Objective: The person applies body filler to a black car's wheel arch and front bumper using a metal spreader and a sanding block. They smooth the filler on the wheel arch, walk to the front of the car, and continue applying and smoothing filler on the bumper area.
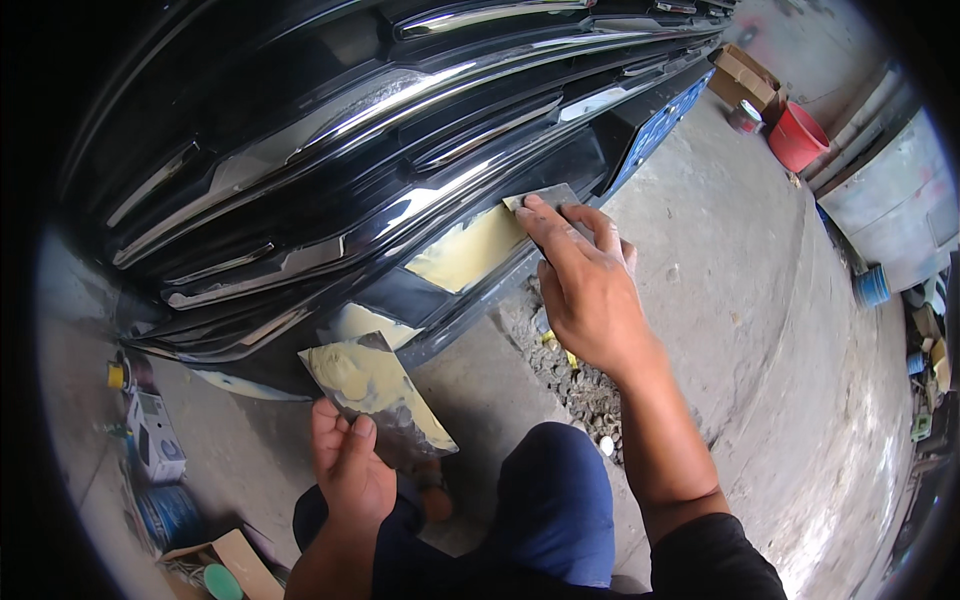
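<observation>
My right hand grips a thin, flat filler spreader and presses its edge to the lower part of a black car bumper. Left of that blade lies a smooth patch of pale yellow filler. A second, smaller yellow patch shows further left along the bumper. Between thumb and fingers, my left hand holds a dark flat plate just below that smaller patch. A thick mound of yellow filler sits on the plate. My right fingertips partly cover the spreader.
Rubble lies on the concrete floor under the bumper. A blue licence plate juts out at right. A red bucket and cardboard box stand far right. At lower left are a white box, a blue can and an open carton.
</observation>
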Demonstrator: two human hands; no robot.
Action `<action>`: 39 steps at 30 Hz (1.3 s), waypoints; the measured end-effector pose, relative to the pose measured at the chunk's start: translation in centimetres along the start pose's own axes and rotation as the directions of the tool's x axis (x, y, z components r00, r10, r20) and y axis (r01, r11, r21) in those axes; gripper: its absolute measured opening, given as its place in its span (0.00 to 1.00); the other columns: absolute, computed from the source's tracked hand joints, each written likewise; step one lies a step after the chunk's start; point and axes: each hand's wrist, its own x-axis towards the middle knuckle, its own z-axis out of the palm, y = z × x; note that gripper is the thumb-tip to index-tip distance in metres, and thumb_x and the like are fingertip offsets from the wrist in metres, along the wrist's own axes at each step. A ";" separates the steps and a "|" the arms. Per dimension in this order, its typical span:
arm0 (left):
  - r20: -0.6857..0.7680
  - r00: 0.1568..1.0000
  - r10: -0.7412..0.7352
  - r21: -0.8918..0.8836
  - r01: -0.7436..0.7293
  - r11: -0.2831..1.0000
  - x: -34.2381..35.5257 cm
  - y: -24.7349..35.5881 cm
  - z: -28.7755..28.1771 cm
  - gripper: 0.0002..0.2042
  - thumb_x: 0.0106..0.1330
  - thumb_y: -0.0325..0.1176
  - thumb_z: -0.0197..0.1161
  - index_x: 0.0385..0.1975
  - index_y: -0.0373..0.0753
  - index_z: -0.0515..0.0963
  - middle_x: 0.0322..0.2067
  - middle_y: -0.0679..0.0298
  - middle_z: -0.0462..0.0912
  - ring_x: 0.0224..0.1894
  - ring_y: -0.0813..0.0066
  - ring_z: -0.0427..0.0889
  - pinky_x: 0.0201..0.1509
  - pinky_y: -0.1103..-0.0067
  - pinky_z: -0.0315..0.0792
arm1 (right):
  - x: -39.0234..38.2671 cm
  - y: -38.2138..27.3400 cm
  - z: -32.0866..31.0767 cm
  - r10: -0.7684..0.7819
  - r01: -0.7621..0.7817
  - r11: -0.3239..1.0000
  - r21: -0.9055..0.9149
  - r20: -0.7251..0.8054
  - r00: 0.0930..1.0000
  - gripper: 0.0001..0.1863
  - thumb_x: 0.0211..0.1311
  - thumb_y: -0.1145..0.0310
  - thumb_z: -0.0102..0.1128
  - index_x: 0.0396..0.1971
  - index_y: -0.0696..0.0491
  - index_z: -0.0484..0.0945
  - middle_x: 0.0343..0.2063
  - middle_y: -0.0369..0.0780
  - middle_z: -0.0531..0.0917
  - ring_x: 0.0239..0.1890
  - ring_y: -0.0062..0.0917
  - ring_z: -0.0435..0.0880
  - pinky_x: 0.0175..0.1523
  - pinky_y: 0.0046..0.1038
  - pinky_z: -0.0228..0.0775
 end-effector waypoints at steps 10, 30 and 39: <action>-0.004 1.000 0.010 -0.019 -0.010 1.000 0.2 -0.3 -0.3 0.17 0.74 0.25 0.51 0.61 0.34 0.67 0.57 0.59 0.76 0.60 0.72 0.74 0.68 0.71 0.65 | -3.6 -2.2 1.9 -0.047 0.044 0.999 0.031 0.105 0.993 0.32 0.54 0.80 0.55 0.63 0.51 0.72 0.65 0.38 0.75 0.61 0.40 0.72 0.57 0.52 0.61; -0.005 1.000 0.014 0.011 -0.014 1.000 0.2 -0.7 -0.7 0.16 0.74 0.25 0.52 0.60 0.35 0.68 0.58 0.59 0.76 0.61 0.72 0.74 0.70 0.70 0.63 | -4.0 -2.4 2.2 0.009 -0.020 0.991 0.133 0.078 0.997 0.32 0.56 0.81 0.53 0.64 0.50 0.71 0.66 0.40 0.75 0.64 0.44 0.70 0.56 0.57 0.63; -0.010 0.998 0.065 0.059 -0.065 0.996 -0.2 -0.9 -0.1 0.15 0.73 0.24 0.52 0.59 0.35 0.69 0.57 0.58 0.77 0.60 0.72 0.74 0.69 0.71 0.63 | 0.7 3.5 0.4 0.166 -0.154 0.941 0.300 -0.012 0.986 0.30 0.59 0.80 0.52 0.65 0.53 0.70 0.59 0.48 0.78 0.64 0.44 0.71 0.65 0.42 0.65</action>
